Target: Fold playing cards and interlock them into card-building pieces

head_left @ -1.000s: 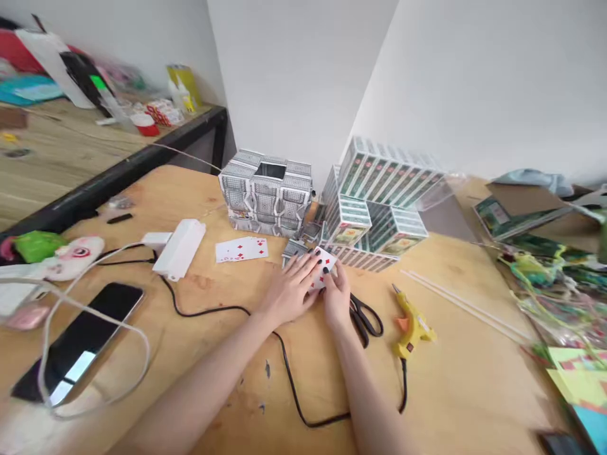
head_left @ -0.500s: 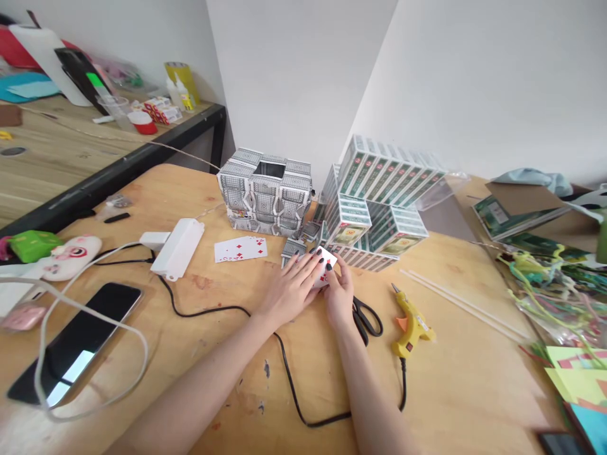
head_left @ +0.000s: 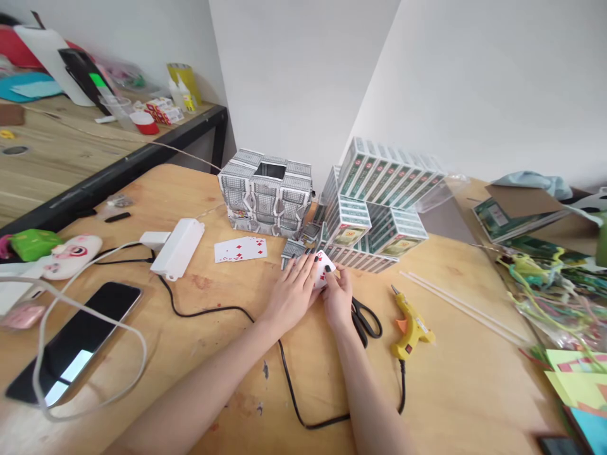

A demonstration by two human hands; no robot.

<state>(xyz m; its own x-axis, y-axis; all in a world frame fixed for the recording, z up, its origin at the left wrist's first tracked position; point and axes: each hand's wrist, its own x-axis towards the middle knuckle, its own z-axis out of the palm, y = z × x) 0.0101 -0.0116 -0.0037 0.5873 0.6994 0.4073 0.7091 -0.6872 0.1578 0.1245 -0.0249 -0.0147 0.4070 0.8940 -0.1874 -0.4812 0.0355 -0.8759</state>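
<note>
A playing card (head_left: 324,268) with red diamonds is held in front of me near the middle of the table. My right hand (head_left: 337,296) grips it from the right, thumb across its face. From the left, my left hand (head_left: 293,287) lays its long straight fingers over the card's edge; its thumb is hidden. Just behind the fingers sit small folded card pieces (head_left: 291,249). To the left a few diamond cards (head_left: 241,249) lie spread face up. Farther back stands a hollow block built of folded cards (head_left: 268,196).
Stacked card boxes (head_left: 374,208) stand behind my right hand. Black scissors (head_left: 365,319), a yellow glue gun (head_left: 411,328) and white glue sticks (head_left: 462,306) lie to the right. A phone (head_left: 76,341), a white power strip (head_left: 179,248) and cables occupy the left.
The card has turned and shifted slightly between my hands, so its corner mark and more of its face show. Both hands stay in nearly the same place.
</note>
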